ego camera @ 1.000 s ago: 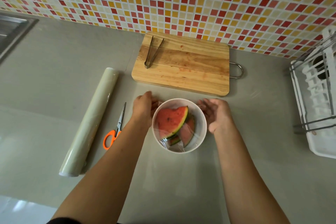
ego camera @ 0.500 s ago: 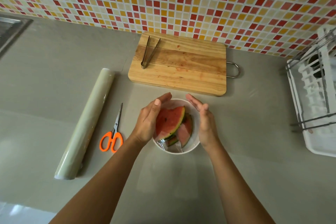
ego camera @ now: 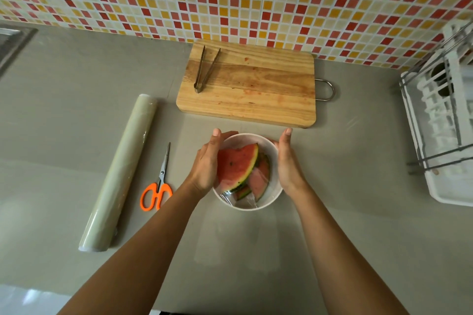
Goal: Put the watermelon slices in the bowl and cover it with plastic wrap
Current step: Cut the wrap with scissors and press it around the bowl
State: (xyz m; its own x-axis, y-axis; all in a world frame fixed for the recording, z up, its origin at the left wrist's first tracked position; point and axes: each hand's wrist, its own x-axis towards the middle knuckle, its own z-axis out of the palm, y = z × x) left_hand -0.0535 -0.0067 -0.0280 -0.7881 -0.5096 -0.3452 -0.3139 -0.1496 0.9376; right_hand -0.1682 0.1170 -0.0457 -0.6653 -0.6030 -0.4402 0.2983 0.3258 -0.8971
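Grey countertop point(ego camera: 358, 212) carries white bowl point(ego camera: 271, 199) holding watermelon slices point(ego camera: 236, 165) under wrinkled plastic wrap point(ego camera: 239, 199); left hand point(ego camera: 206, 166) and right hand point(ego camera: 288, 163) cup its sides, fingers extended, grip uncertain.

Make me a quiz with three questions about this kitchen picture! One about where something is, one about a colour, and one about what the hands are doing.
1. Where do the tongs lie?
A. in the bowl
B. on the cutting board
C. beside the scissors

2. What colour are the handles of the scissors?
A. orange
B. blue
C. green

3. What are the left hand and the right hand doing?
A. cutting with the scissors
B. lifting the roll of plastic wrap
C. cupping the sides of the bowl, with the watermelon slices inside

Answers:
1 B, the tongs rest on the board's left part.
2 A, both handle loops are bright orange.
3 C, one hand is against each side of the bowl.
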